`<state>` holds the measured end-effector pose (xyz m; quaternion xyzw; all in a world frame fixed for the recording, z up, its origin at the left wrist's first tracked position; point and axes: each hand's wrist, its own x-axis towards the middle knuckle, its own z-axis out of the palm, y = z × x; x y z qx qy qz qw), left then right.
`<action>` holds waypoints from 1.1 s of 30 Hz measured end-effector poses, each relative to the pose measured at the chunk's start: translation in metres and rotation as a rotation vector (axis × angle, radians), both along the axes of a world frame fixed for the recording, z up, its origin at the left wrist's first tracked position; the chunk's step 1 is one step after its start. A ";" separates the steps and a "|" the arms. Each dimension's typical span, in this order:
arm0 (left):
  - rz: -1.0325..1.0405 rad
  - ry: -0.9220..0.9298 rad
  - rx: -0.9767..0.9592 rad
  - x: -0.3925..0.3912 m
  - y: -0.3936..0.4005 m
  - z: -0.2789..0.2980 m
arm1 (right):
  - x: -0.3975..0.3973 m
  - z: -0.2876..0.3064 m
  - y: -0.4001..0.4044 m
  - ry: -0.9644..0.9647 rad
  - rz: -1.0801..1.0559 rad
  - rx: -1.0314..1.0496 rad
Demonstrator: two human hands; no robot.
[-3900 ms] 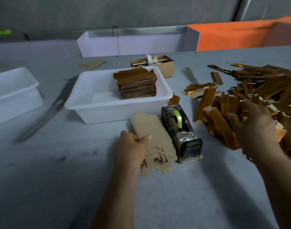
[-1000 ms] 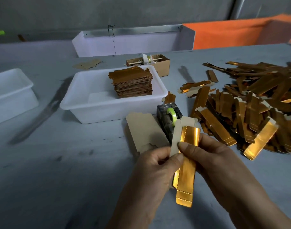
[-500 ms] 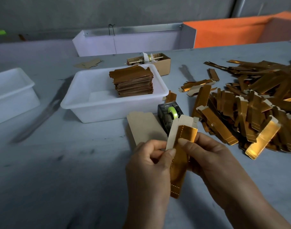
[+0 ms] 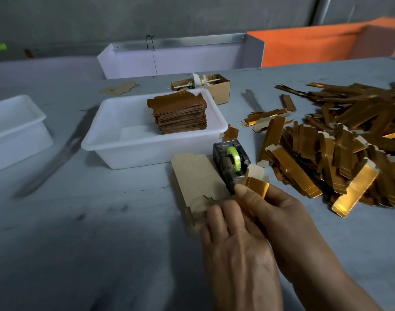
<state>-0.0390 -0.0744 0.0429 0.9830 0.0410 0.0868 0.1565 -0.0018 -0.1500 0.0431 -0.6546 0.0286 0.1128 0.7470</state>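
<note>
Two jobs: right hand [image 4: 281, 216] pinches a folded gold foil strip [image 4: 258, 187] ready; left hand [image 4: 234, 243] lays straight fingers on the flat brown cardboard stack [image 4: 196, 176], likely to take one.

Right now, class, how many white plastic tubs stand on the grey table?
2 white tubs: the centre tub holds a stack of brown card blanks; the left tub is cut off by the frame's left edge. More could lie outside the view.
</note>
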 end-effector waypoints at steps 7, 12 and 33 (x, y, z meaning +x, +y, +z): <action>0.110 -0.013 -0.663 -0.006 0.009 -0.008 | 0.003 -0.003 -0.012 0.110 0.028 0.043; 0.185 0.265 -1.431 -0.002 0.033 -0.006 | 0.001 -0.008 -0.012 0.151 -0.022 0.062; 0.411 -0.032 -1.614 0.028 0.042 -0.020 | 0.066 -0.015 -0.023 -0.028 0.055 -0.545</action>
